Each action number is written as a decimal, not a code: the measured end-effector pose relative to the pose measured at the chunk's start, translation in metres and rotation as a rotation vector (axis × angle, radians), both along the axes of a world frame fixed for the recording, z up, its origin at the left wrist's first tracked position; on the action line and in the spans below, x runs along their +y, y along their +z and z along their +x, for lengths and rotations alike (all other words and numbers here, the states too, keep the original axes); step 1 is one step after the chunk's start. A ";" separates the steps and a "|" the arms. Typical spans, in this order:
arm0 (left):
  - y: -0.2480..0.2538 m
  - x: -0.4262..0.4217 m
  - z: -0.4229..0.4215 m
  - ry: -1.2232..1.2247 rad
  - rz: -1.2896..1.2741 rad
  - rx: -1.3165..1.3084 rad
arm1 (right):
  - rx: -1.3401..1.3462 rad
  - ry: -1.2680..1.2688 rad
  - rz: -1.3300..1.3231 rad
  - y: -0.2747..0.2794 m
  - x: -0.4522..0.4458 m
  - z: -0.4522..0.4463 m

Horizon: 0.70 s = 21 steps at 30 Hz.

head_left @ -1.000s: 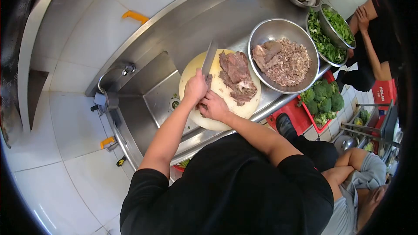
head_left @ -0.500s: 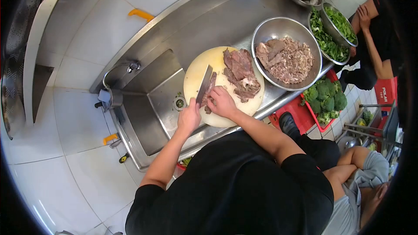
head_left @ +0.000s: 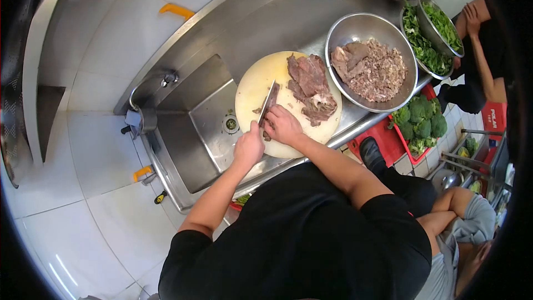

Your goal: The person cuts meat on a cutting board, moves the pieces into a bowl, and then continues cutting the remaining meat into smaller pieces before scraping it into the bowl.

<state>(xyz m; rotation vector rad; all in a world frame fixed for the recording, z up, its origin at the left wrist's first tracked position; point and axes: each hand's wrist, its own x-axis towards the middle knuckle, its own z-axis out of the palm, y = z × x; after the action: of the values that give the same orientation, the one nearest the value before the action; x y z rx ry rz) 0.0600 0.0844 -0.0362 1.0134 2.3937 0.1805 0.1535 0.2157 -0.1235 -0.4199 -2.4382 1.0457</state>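
My left hand (head_left: 249,145) is wrapped round the handle of a cleaver (head_left: 268,100), its blade upright on edge over a round cutting board (head_left: 255,80). With bent fingers, my right hand (head_left: 282,124) presses down a strip of cooked meat (head_left: 273,100) beside the blade; the fingers cover part of the strip. Small cut bits lie left of the blade. Farther right on the board rests a larger brown slab of meat (head_left: 308,80), apart from both hands.
A steel bowl (head_left: 373,19) of chopped meat stands right of the board. Beyond are bowls of leafy greens (head_left: 420,50). The sink basin (head_left: 208,108) lies left. Broccoli (head_left: 417,119) fills a red crate on the floor. Two other people are at the right; one has folded arms (head_left: 480,50).
The cleaver's blade has turned from showing its broad side to nearly edge-on, and small meat bits now show to its left. My right hand stays on the strip. The whole view has shifted slightly.
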 end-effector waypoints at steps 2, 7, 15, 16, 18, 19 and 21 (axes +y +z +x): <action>-0.007 0.032 -0.011 0.005 0.039 0.010 | -0.027 0.009 -0.003 0.000 0.002 0.000; -0.016 0.115 -0.036 0.020 0.139 0.044 | -0.031 -0.045 -0.032 -0.005 -0.002 0.003; -0.034 0.127 -0.081 -0.010 0.370 0.025 | 0.134 -0.016 -0.175 -0.012 0.004 0.010; -0.020 0.113 -0.070 -0.001 0.349 0.029 | 0.132 -0.038 -0.134 -0.008 0.005 0.014; 0.005 0.076 -0.041 0.038 0.288 0.028 | 0.126 -0.085 -0.052 0.007 0.009 0.021; 0.011 0.051 -0.024 0.073 0.247 0.018 | 0.105 -0.094 -0.041 0.006 0.009 0.023; 0.009 0.020 -0.007 0.077 0.204 0.053 | 0.068 -0.110 -0.019 0.002 0.011 0.019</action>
<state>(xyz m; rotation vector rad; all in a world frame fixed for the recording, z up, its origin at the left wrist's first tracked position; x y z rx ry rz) 0.0528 0.1041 -0.0268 1.0271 2.5031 0.4388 0.1724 0.2270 -0.1214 -0.5099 -2.3192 1.0202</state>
